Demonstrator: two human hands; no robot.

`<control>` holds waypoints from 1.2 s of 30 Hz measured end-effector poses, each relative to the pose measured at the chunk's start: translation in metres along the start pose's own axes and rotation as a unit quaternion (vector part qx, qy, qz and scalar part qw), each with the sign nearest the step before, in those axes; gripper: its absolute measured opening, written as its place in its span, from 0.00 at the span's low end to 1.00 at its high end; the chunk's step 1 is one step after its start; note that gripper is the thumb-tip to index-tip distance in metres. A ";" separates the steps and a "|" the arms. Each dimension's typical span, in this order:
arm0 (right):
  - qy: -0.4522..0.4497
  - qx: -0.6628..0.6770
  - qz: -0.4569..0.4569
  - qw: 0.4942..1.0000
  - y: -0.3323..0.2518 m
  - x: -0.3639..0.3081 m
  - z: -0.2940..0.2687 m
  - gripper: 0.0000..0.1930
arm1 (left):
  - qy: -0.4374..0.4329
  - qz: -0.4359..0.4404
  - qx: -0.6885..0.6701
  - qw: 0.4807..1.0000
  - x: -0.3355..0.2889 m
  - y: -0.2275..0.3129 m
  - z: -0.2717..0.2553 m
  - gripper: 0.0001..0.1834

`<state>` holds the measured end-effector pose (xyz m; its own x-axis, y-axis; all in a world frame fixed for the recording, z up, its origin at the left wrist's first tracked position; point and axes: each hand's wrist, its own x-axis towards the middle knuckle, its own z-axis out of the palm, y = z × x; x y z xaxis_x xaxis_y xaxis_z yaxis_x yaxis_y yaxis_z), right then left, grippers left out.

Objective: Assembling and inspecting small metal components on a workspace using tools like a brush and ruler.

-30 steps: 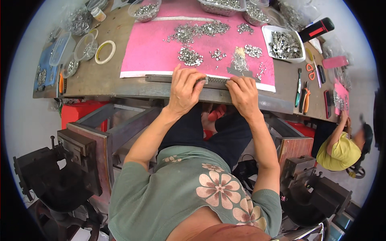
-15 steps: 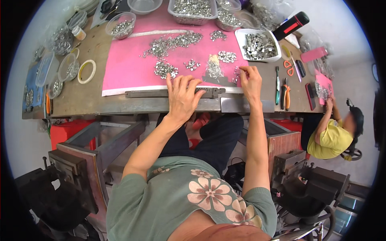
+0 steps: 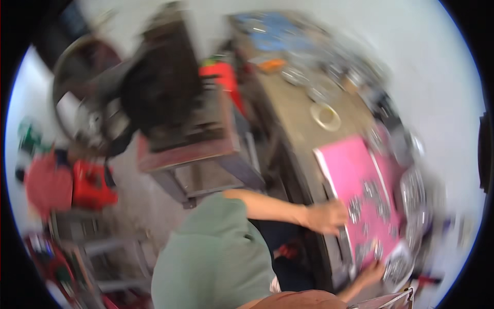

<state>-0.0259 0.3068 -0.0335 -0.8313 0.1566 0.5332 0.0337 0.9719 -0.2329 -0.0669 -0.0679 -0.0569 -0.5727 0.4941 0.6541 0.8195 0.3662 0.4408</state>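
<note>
My left hand (image 3: 328, 217) rests at the near edge of the pink mat (image 3: 342, 159), beside a heap of small shiny metal parts (image 3: 355, 209). Its fingers look bent, but motion blur smears them. Lower in the picture, my right hand (image 3: 372, 273) reaches over the mat by a small pile of thin metal pieces (image 3: 378, 251). A white tray (image 3: 404, 252) filled with metal parts stands close to it. Blur hides whether either hand holds anything. More small metal parts (image 3: 371, 189) lie scattered across the mat.
On the workbench (image 3: 288, 110) lie a roll of tape (image 3: 325, 117), clear plastic tubs (image 3: 296, 75) and an orange-handled tool (image 3: 271, 66). A dark machine with a wheel (image 3: 162, 87) stands on a stand left of the bench. A red container (image 3: 95, 185) sits farther left.
The view has swung strongly left and tilted, bringing the machine and floor into sight and blurring the picture. Both hands remain at the pink mat; my left hand's fingers look more bent.
</note>
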 end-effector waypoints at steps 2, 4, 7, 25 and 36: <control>-0.073 -0.002 -0.038 0.997 0.143 0.003 0.046 0.14 | 0.011 0.017 -0.032 0.999 0.003 0.005 0.010 0.29; -0.043 -0.022 -0.017 0.999 0.039 0.008 0.031 0.16 | 0.027 -0.021 -0.017 0.999 -0.012 -0.008 0.015 0.30; 0.153 0.114 -0.272 0.943 0.116 0.039 0.079 0.18 | 0.081 0.000 -0.008 0.997 -0.004 0.000 0.015 0.31; -0.053 0.282 0.026 0.958 -0.142 -0.028 -0.020 0.03 | 0.022 -0.013 0.036 0.999 0.013 -0.002 -0.032 0.22; -0.033 0.192 -0.065 0.979 -0.133 -0.049 -0.029 0.08 | 0.002 -0.037 0.009 0.999 0.011 0.011 -0.018 0.22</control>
<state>0.0263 0.1750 -0.0051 -0.8496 0.0119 0.5273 -0.2745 0.8437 -0.4613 -0.0638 -0.0728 -0.0339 -0.6315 0.4628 0.6221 0.7744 0.4156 0.4770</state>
